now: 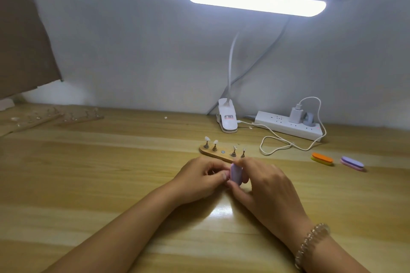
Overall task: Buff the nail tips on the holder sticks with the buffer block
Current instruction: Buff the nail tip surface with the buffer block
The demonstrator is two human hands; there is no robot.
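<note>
Buffer block (235, 174), lilac, is pinched upright by the right hand (266, 186), thumb at its near end and fingers over the far end. Left hand (199, 175) is curled, its fingertips against the block's left side; whether they hold something I cannot tell. Just beyond both hands stands the wooden base (208, 152) with four holder sticks (214, 146).

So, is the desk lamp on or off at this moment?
On. The long bar of the lamp glows bright white, and a bright patch of its light shows on the table.
</note>
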